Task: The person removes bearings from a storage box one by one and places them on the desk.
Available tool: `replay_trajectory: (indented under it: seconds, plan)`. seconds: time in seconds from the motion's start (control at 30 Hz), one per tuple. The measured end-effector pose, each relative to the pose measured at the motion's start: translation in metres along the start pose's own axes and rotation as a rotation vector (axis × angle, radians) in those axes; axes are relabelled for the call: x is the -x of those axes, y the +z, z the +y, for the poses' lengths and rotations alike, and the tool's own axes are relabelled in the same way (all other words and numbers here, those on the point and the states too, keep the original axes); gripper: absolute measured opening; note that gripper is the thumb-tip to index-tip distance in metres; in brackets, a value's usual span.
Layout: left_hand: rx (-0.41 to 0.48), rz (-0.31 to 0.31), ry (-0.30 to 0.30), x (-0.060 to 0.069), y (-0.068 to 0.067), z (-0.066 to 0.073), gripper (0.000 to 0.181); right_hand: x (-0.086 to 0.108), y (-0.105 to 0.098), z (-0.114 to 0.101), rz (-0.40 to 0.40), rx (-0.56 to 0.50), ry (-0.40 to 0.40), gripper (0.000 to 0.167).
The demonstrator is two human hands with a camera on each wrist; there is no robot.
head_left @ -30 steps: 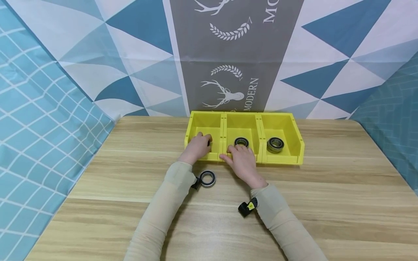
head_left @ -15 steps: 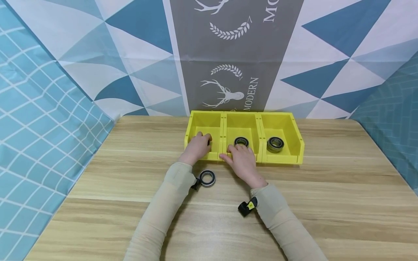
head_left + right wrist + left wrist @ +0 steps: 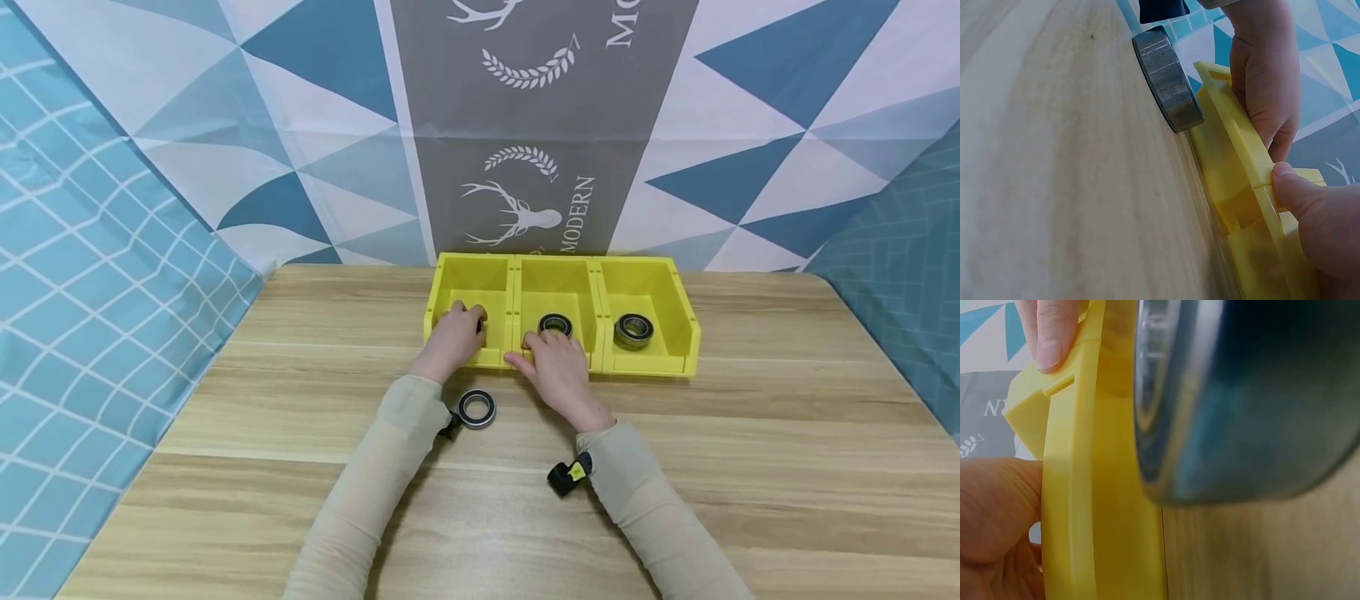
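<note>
My left hand (image 3: 452,337) reaches over the front wall of the left compartment of a yellow bin (image 3: 650,367). A dark bearing edge (image 3: 480,327) shows between its curled index finger and thumb; the other fingertips are hidden. Over the front wall of the middle compartment lies my right hand (image 3: 561,375), its fingers beside a bearing (image 3: 555,323) and its thumb resting on the yellow rim, also in the right wrist view. Another bearing (image 3: 477,409) lies flat on the table, just right of the left wrist; it looms large (image 3: 1247,406) in the left wrist view.
The right compartment holds what looks like a thick or stacked bearing (image 3: 633,331). Behind the bin hangs a patterned cloth (image 3: 525,125); blue cloths flank the wooden table (image 3: 480,517). A small black camera (image 3: 568,475) is on the right wrist.
</note>
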State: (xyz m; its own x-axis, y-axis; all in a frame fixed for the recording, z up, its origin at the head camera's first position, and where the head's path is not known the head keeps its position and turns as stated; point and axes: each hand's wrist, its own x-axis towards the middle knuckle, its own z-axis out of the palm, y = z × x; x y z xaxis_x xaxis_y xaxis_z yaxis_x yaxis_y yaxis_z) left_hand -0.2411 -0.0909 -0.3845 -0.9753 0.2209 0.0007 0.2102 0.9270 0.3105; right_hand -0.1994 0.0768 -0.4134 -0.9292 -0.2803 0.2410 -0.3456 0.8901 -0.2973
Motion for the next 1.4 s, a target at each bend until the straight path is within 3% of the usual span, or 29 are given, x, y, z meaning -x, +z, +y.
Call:
replay_trajectory:
  seconds: [0.3, 0.57, 1.13, 1.4]
  plan:
    - [0.0, 0.041, 0.004, 0.0014, 0.0, 0.002, 0.027, -0.0015, -0.0027, 0.0004, 0.004, 0.006, -0.005, 0.042]
    - [-0.053, 0.136, 0.056, 0.0063, 0.0022, 0.0052, 0.022, 0.0008, -0.0009, -0.0014, 0.002, 0.006, 0.001, 0.042]
    - [0.042, 0.146, 0.05, 0.0073, -0.0019, 0.0009, 0.024, 0.0003, -0.0031, -0.0021, 0.0, 0.016, 0.003, 0.042]
    - [0.054, 0.188, 0.063, 0.0091, -0.0058, 0.0034, 0.027, 0.0002, -0.0012, -0.0002, 0.025, 0.018, -0.012, 0.041]
